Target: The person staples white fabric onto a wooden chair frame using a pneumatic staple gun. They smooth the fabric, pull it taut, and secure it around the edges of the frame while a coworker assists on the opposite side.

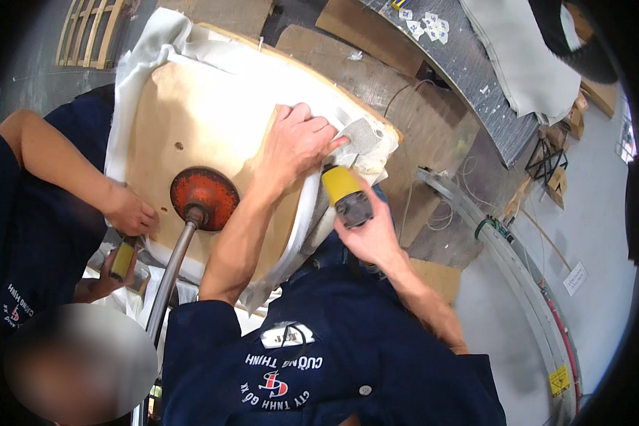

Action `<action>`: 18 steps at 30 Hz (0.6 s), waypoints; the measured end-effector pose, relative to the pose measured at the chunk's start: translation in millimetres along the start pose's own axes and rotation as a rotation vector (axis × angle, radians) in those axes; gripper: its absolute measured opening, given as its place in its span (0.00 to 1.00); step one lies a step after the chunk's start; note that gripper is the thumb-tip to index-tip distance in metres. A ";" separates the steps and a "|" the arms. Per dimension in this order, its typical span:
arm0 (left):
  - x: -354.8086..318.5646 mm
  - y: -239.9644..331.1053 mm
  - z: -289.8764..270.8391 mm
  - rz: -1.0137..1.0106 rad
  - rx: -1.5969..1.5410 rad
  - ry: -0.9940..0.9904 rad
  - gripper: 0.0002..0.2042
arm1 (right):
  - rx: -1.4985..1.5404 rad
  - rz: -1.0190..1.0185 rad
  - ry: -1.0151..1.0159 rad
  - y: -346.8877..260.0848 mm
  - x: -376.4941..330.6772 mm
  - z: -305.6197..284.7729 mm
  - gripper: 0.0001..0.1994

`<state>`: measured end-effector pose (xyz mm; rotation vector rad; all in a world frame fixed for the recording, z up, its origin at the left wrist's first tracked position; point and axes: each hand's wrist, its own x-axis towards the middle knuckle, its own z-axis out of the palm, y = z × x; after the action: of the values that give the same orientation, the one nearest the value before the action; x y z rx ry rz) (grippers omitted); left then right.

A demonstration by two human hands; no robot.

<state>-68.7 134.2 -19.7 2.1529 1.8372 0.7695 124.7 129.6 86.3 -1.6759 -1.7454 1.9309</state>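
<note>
Both forearms (pixel 238 238) reach forward, left fingers (pixel 312 129) curled on pale fabric (pixel 363 135), right fingers (pixel 373 206) wrapping a yellow tool (pixel 341 184).

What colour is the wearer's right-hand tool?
The tool is yellow with a dark end, shown best in the head view.

Head view, single: wide fisheye, left of a head-worn pair, upright. Faces steeply down, above the wearer's navy-blue cloth shirt (pixel 412 383) at lower edge. Range: near to the pale wooden shell with white fabric edging (pixel 213 128), upper left of centre; farther to the grey metal rail (pixel 525 280), right.
</note>
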 end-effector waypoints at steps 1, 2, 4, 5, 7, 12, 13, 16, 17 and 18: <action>1.4 -1.2 1.6 -0.001 0.016 -0.003 0.16 | -0.017 -0.007 -0.006 2.1 1.9 -0.2 0.38; 5.1 -4.4 4.4 -0.003 0.033 -0.005 0.16 | -0.035 -0.014 -0.012 4.2 5.1 -0.9 0.38; 9.5 -9.7 5.2 0.002 0.049 0.019 0.15 | -0.023 0.065 -0.061 -8.4 11.2 -6.9 0.38; 2.0 -5.6 5.1 -0.014 0.047 0.010 0.14 | -0.038 0.013 -0.037 -3.2 2.8 -5.7 0.38; -1.2 -0.1 1.7 -0.040 0.055 0.016 0.13 | -0.081 -0.117 0.013 11.9 -6.4 -8.5 0.39; -45.6 55.7 -7.6 -0.128 -0.130 0.030 0.13 | -0.117 -0.181 0.079 42.5 -19.8 -27.9 0.39; -51.3 59.8 -7.4 -0.167 -0.159 -0.023 0.16 | -0.114 -0.201 0.086 43.4 -19.4 -25.6 0.39; -44.0 71.3 -6.2 -0.499 -0.280 -0.002 0.15 | -0.062 -0.183 0.076 52.0 -21.3 -22.5 0.39; -40.6 72.4 -4.5 -0.563 -0.284 0.029 0.14 | -0.003 -0.126 0.054 59.9 -21.7 -19.6 0.39; -38.0 73.9 -1.8 -0.631 -0.290 0.059 0.14 | 0.009 -0.099 0.044 60.2 -21.9 -19.2 0.39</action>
<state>-9.8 82.2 7.5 1.2733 2.1004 0.8717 182.2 106.7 60.9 -1.5842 -1.7654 1.8440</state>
